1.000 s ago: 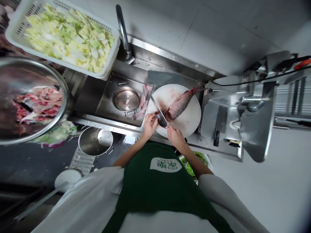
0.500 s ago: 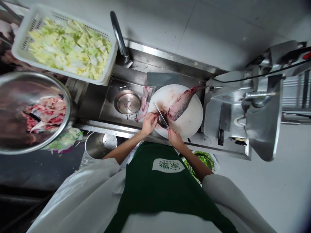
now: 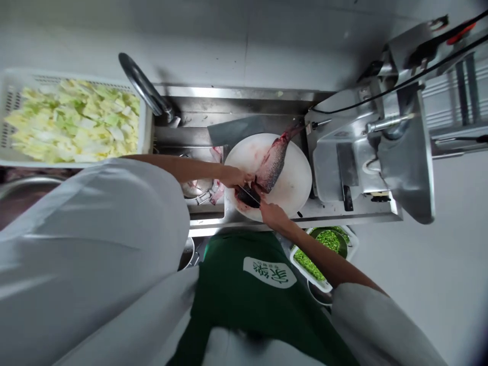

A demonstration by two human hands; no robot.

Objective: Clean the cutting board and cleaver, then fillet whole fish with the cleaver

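A round white cutting board (image 3: 292, 190) holds a scaly fish body (image 3: 272, 165), its tail toward the back right and its cut end toward me. In front of that end lies a dark fish head (image 3: 247, 197) with red flesh around it. My right hand (image 3: 274, 216) is closed round a knife (image 3: 251, 194), whose thin blade lies across the head. Reaching in from the left, my left hand (image 3: 233, 177) has its fingers closed at the far side of the head, close to the body's cut end. Its fingertips are partly hidden.
A second knife (image 3: 346, 173) lies by a metal slicer (image 3: 406, 147) on the right. Left of the board, a metal pot (image 3: 196, 188) and fish pieces (image 3: 217, 190) are in the sink. A tap (image 3: 141, 84) stands beside a basket of chopped cabbage (image 3: 76, 122). Chopped greens (image 3: 324, 249) sit below.
My left hand has shifted from the near left of the fish head to its far side, the arm now coming across higher. The knife stays at the head. My view has shifted.
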